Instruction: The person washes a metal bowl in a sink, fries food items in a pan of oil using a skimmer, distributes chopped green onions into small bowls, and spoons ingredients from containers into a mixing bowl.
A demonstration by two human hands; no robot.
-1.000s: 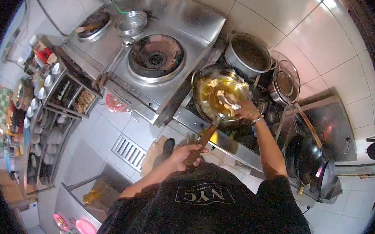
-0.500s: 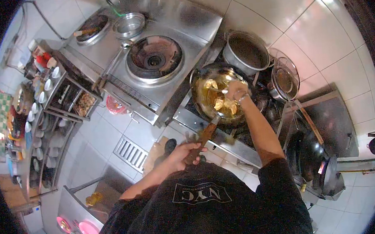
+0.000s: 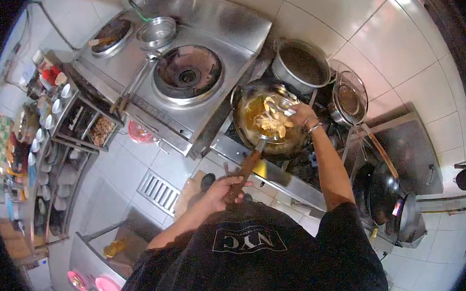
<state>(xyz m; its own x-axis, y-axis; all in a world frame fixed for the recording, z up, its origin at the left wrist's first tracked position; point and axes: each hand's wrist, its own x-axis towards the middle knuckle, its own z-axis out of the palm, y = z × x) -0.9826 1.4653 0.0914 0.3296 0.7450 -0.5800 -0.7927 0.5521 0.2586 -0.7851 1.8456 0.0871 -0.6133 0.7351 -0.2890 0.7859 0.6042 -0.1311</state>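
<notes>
My left hand is wrapped round the wooden handle of a strainer, whose metal end reaches into the wok. Golden fried pieces are bunched at that end, hiding most of its head. Over the wok's right side, my right hand is closed on what look like metal tongs, their tips against the pieces. Yellowish oil shows in the wok around the food.
Behind the wok stands a deep pot; to its right are round strainers with a long wooden handle. An unused burner lies left, with a ladle beside it. Black woks lean at the right. Shelves of bowls line the left.
The fried pieces, spread apart in the wok before, are now gathered together above the strainer's end. My right hand has turned and moved slightly; my left hand keeps its hold.
</notes>
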